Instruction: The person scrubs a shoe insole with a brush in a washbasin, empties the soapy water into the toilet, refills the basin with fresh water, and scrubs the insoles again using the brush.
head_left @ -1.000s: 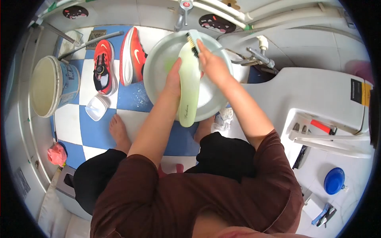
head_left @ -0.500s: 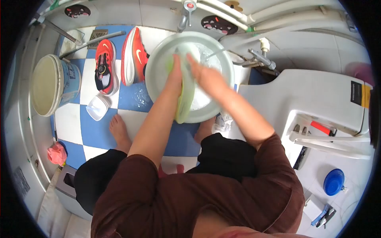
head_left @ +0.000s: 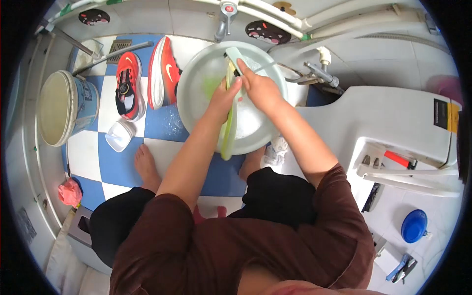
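Over a pale green basin [head_left: 189,113] with sudsy water, my left hand [head_left: 223,101] is closed round a light green insole [head_left: 229,130], turned edge-on with its narrow end toward me. My right hand [head_left: 260,90] grips a pale green brush [head_left: 237,56], whose bristles touch the upper part of the insole. The fingertips of both hands are close together there. Left of the basin stand two red shoes, one upright [head_left: 129,86] and one on its side [head_left: 163,73].
A bucket [head_left: 69,108] and a small white container [head_left: 120,135] are on the left. A faucet [head_left: 226,19] rises behind the basin. At right are a white plastic surface [head_left: 383,113], a red-handled tool [head_left: 397,158] and a blue bowl [head_left: 414,226].
The insole has turned from showing its broad face to edge-on. My right hand has moved with the brush, which now shows clearly after the blur of half a second ago.
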`<state>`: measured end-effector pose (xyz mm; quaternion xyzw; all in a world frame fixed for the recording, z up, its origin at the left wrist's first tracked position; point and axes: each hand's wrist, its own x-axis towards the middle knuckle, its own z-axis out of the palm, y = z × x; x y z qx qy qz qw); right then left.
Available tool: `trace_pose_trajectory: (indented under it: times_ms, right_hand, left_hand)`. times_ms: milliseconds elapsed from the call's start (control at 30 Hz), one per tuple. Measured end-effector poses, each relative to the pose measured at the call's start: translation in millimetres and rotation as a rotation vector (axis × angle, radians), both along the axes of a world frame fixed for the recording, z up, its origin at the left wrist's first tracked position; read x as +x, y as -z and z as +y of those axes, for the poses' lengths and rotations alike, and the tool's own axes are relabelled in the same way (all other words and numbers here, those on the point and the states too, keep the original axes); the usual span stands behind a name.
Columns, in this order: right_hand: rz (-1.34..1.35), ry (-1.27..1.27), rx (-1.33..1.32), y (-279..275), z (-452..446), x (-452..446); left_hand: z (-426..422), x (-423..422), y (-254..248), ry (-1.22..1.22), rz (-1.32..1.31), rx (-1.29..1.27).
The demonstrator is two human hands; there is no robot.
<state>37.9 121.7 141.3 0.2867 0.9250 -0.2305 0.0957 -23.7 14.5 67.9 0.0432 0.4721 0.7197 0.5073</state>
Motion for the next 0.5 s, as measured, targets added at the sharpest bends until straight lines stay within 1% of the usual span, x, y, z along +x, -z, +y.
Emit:
trace_pose_trajectory:
  times_ms: [67, 133, 167, 267, 300, 400, 433, 500]
  right_hand:
    - [0.171, -0.134, -0.043, 15, -11, 20]
    - [0.085, -0.183, -0.067, -4, -45, 25]
    - [0.105, -0.185, -0.042, 3, -34, 23]
    - [0.082, 0.046, -0.022, 7, 8, 6]
    - [0.088, 0.074, -0.071, 4, 10, 9]
    - [0.242, -0.177, -0.043, 7, -36, 30]
    - [0.184, -0.185, -0.028, 4, -42, 30]
    - [0.075, -0.067, -0.062, -6, -24, 13]
  left_hand:
    - [0, -8, 6, -0.026, -0.073, -0.018]
    - [-5, -20, 2, -0.079, -0.187, -0.068]
    - [-3, -17, 12, -0.086, -0.148, -0.023]
    - [0, 3, 9, 0.047, -0.015, 0.034]
    - [2, 4, 8, 0.045, -0.008, -0.005]
    - [2, -16, 21, -0.117, -0.287, -0.119]
    - [3, -18, 23, -0.095, -0.221, -0.113]
    - [1, -13, 29, -0.044, -0.099, -0.111]
